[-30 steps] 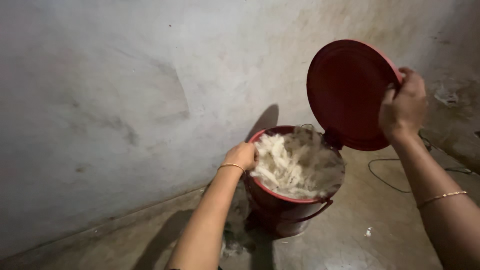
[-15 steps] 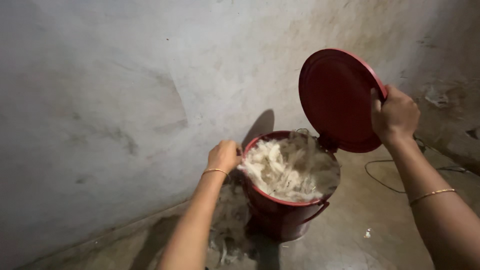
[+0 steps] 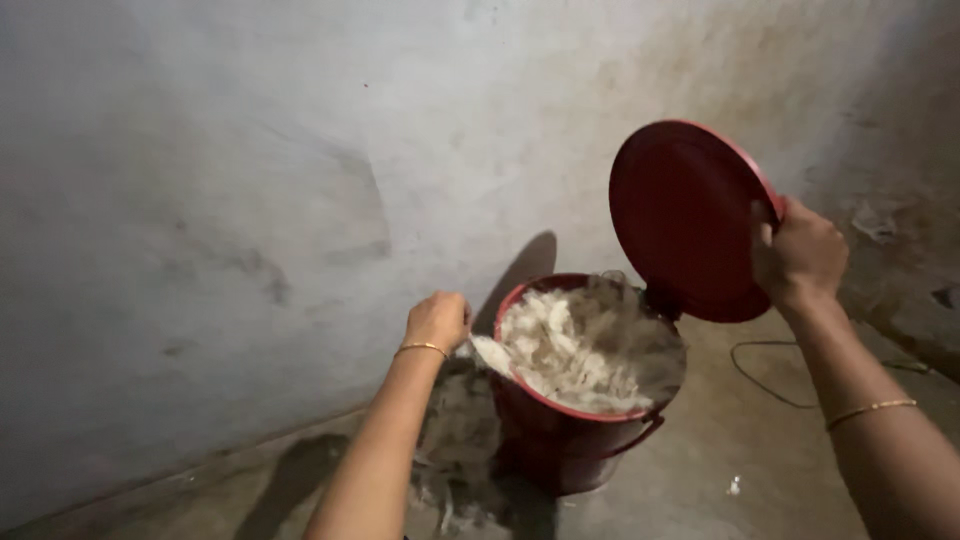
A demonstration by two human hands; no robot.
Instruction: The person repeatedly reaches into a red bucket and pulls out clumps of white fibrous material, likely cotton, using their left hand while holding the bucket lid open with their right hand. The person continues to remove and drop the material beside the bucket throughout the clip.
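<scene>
Meanwhile the right hand (image 3: 798,255) grips the raised red lid (image 3: 680,215) while the left hand (image 3: 437,320), closed, clutches whitish fibres (image 3: 590,345) at the red bucket (image 3: 560,440) rim.

This looks like a bare back corner of a plain home or storeroom, rough and unfinished rather than a fitted kitchen or shop. A grey plastered wall (image 3: 250,200), stained and blotchy with brownish marks toward the upper right, meets a dusty concrete floor (image 3: 760,450) along a grimy seam, and a thin dark cable (image 3: 770,385) trails loose across that floor. A red lidded bucket (image 3: 570,440) heaped with pale fibrous stuff (image 3: 585,345) stands on the floor against the wall, some of it spilling down the side.
</scene>
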